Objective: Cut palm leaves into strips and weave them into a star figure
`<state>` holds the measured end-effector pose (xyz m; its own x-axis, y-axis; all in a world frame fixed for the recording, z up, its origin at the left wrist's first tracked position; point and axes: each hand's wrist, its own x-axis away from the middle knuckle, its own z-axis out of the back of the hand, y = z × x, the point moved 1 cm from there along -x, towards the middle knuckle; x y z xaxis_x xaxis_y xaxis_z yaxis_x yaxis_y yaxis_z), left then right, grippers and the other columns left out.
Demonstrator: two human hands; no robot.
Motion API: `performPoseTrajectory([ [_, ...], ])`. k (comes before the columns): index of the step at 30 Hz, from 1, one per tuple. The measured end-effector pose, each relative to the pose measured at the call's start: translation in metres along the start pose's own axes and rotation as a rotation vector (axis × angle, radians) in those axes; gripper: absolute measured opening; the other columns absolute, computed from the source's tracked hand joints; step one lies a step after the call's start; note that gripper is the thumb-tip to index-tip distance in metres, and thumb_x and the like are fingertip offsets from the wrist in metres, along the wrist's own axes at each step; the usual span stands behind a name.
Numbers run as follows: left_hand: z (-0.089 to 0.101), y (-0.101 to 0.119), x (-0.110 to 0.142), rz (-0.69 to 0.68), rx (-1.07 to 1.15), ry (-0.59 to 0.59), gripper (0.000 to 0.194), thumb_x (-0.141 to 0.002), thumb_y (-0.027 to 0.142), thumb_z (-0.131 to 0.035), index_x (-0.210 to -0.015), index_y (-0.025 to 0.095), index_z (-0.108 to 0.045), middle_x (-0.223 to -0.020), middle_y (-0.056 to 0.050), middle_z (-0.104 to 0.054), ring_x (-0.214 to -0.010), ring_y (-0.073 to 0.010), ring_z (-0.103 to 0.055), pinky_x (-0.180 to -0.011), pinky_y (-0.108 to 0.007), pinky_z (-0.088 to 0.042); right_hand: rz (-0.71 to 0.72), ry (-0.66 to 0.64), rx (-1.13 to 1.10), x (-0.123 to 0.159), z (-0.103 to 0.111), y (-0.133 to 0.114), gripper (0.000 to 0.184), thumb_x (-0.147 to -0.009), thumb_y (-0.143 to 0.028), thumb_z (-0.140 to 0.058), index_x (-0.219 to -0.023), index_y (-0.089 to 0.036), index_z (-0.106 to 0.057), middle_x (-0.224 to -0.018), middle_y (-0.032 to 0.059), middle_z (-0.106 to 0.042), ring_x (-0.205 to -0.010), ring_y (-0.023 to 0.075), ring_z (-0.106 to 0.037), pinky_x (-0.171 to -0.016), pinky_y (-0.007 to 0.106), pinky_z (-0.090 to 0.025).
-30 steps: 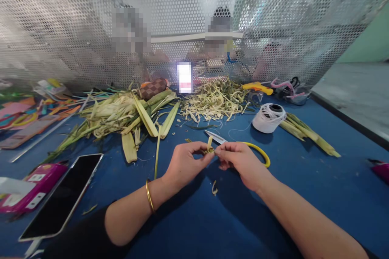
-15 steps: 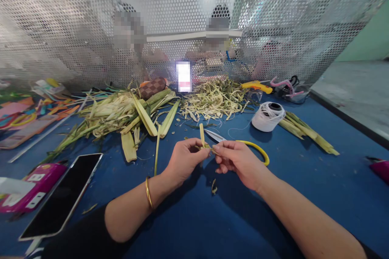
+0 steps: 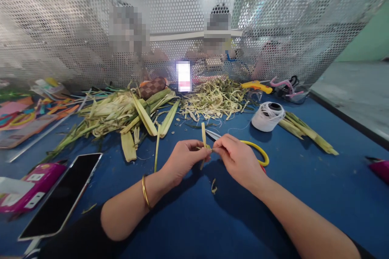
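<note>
My left hand [image 3: 185, 160] pinches a small pale-green strip of dried leaf [image 3: 203, 132], one end of which sticks up past the fingertips. A short piece of it also shows below them. My right hand [image 3: 238, 160] has its thumb and forefinger closed at the strip's right side, almost touching the left fingertips. The strip's middle is mostly hidden by fingers. Behind my right hand lie scissors with a yellow and red handle [image 3: 261, 151], their blade pointing up and left. A small curled scrap [image 3: 214, 186] rests on the blue table [image 3: 194, 222] below the hands.
Leaf bundles [image 3: 106, 115] and a heap of thin shavings [image 3: 215, 101] lie behind the hands. At right are a white thread spool [image 3: 266, 117] and more stalks [image 3: 310, 131]. A phone [image 3: 62, 194] and a magenta power strip [image 3: 33, 186] lie left, near my forearm. A perforated metal screen [image 3: 176, 16] stands behind.
The strip has turned more upright in my left fingers. My right hand has rolled over, its fingers curling inward, and stays close to the strip. Objects on the table have not moved.
</note>
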<state>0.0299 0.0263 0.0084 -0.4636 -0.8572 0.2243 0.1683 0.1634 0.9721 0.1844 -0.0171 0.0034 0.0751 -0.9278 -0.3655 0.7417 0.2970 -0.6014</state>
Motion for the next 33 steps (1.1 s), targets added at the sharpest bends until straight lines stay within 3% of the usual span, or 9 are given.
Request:
performPoseTrajectory([
  [4,0.001,0.002,0.001,-0.160,-0.283,0.051,0.014,-0.069,0.029,-0.063,-0.065,0.016,-0.063,-0.058,0.001,-0.060,-0.053,-0.0092,-0.048,-0.051,-0.021,-0.034,-0.390,-0.172,-0.384,-0.003,-0.006,-0.001,0.015,-0.081,-0.026,-0.051,-0.067,-0.019,-0.054,-0.052,-0.0032,-0.054,-0.052,0.0135,-0.053,-0.055,0.025,-0.038],
  [7,0.001,0.002,0.002,-0.256,-0.372,0.077,0.012,-0.070,0.026,-0.061,-0.063,0.017,-0.064,-0.061,0.001,-0.061,-0.057,-0.0100,-0.051,-0.054,-0.020,-0.036,-0.488,-0.230,-0.598,-0.005,-0.005,-0.003,0.016,-0.077,-0.030,-0.054,-0.066,-0.018,-0.055,-0.053,-0.0047,-0.053,-0.049,0.0115,-0.053,-0.057,0.026,-0.041],
  [11,0.002,-0.002,-0.002,-0.095,-0.159,0.096,0.016,-0.069,0.030,-0.064,-0.063,0.016,-0.062,-0.055,0.001,-0.059,-0.048,-0.0089,-0.047,-0.048,-0.021,-0.034,-0.371,-0.182,-0.462,-0.010,0.012,0.013,0.021,-0.080,-0.035,-0.052,-0.080,-0.019,-0.065,-0.064,-0.0017,-0.061,-0.057,0.0134,-0.058,-0.063,0.028,-0.044],
  [15,0.002,-0.007,-0.007,0.042,0.203,0.139,0.016,-0.067,0.028,-0.068,-0.062,0.015,-0.061,-0.058,-0.002,-0.062,-0.056,-0.0108,-0.056,-0.057,-0.022,-0.044,-0.218,0.113,0.008,-0.025,0.032,0.055,0.013,-0.077,-0.027,-0.058,-0.084,-0.021,-0.068,-0.083,0.0031,-0.066,-0.073,0.0177,-0.059,-0.069,0.031,-0.044],
  [18,0.002,-0.007,-0.008,0.098,0.379,0.137,0.014,-0.065,0.024,-0.069,-0.063,0.014,-0.061,-0.058,-0.002,-0.062,-0.059,-0.0103,-0.058,-0.066,-0.023,-0.047,-0.167,0.009,0.259,-0.040,0.033,0.083,0.014,-0.076,-0.018,-0.060,-0.087,-0.021,-0.068,-0.083,0.0023,-0.063,-0.074,0.0164,-0.058,-0.069,0.029,-0.042],
  [22,0.003,-0.006,-0.007,0.148,0.463,0.119,0.013,-0.065,0.022,-0.069,-0.063,0.013,-0.061,-0.059,-0.001,-0.061,-0.059,-0.0096,-0.059,-0.067,-0.022,-0.048,-0.159,-0.048,0.323,-0.054,0.024,0.097,0.010,-0.072,-0.012,-0.063,-0.077,-0.020,-0.067,-0.081,0.0017,-0.060,-0.069,0.0146,-0.054,-0.063,0.026,-0.039],
  [28,0.007,-0.006,-0.006,0.145,0.502,0.101,0.008,-0.067,0.020,-0.067,-0.066,0.013,-0.062,-0.060,-0.001,-0.062,-0.059,-0.0100,-0.059,-0.061,-0.021,-0.047,-0.160,-0.062,0.359,-0.053,0.015,0.098,0.010,-0.078,-0.016,-0.058,-0.069,-0.018,-0.060,-0.080,0.0030,-0.059,-0.070,0.0148,-0.055,-0.064,0.026,-0.038],
  [33,0.008,-0.010,-0.009,0.138,0.496,0.101,0.010,-0.068,0.022,-0.067,-0.071,0.013,-0.063,-0.065,-0.004,-0.066,-0.064,-0.0115,-0.062,-0.067,-0.023,-0.049,-0.161,-0.024,0.344,-0.048,0.018,0.083,0.013,-0.089,-0.018,-0.043,-0.083,-0.019,-0.054,-0.071,0.0012,-0.062,-0.062,0.0147,-0.057,-0.058,0.025,-0.037],
])
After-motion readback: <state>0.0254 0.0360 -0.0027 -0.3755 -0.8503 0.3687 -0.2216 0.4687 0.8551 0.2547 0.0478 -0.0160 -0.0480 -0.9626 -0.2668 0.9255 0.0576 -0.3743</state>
